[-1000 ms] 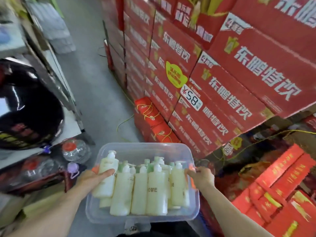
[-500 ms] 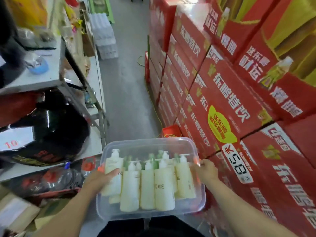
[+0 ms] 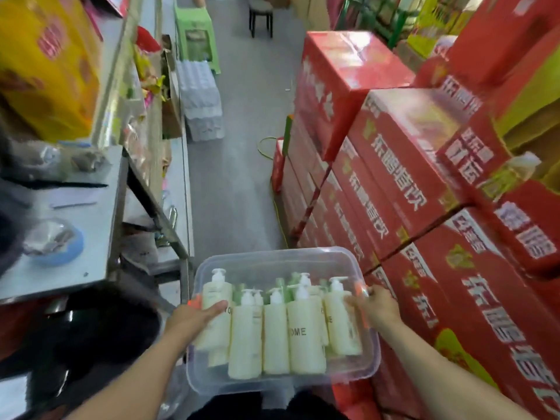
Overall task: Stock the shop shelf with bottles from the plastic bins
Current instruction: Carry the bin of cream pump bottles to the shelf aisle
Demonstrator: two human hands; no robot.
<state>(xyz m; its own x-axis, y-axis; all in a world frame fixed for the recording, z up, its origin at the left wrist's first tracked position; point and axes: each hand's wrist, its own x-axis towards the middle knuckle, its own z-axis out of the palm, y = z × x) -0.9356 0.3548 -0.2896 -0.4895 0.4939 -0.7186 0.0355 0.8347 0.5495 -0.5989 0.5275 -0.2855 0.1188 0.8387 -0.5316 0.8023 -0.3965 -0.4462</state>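
- A grey metal shelf [image 3: 78, 231] fills the left side. Its long front edge runs away up the aisle, with a slanted brace beneath it.
- The left hand [image 3: 194, 319] grips the left rim of the bin. Its thumb is hooked over the edge and lies against the nearest bottle, and its fingers are hidden beneath.
- A strip of bare grey floor [image 3: 239, 165] runs straight ahead between the shelf and the cartons. At its left edge stand shrink-wrapped packs [image 3: 201, 101], and behind them a green stool [image 3: 197, 40]. A dark stool [image 3: 260, 13] stands at the far end.
- The clear plastic bin [image 3: 272, 259] is held level at the bottom centre, over the aisle. Its left rim is near the shelf leg.
- Cream pump bottles [image 3: 272, 338] lie packed side by side inside the bin, with their pumps pointing away.
- The right hand [image 3: 375, 307] grips the right rim, thumb over the edge. Its fingers, on the outside, cannot be made out.
- Stacked red cartons [image 3: 424, 207] wall in the right side. Their faces are just beside the bin's right edge, and a yellow cord [image 3: 266, 147] loops on the floor at their foot.
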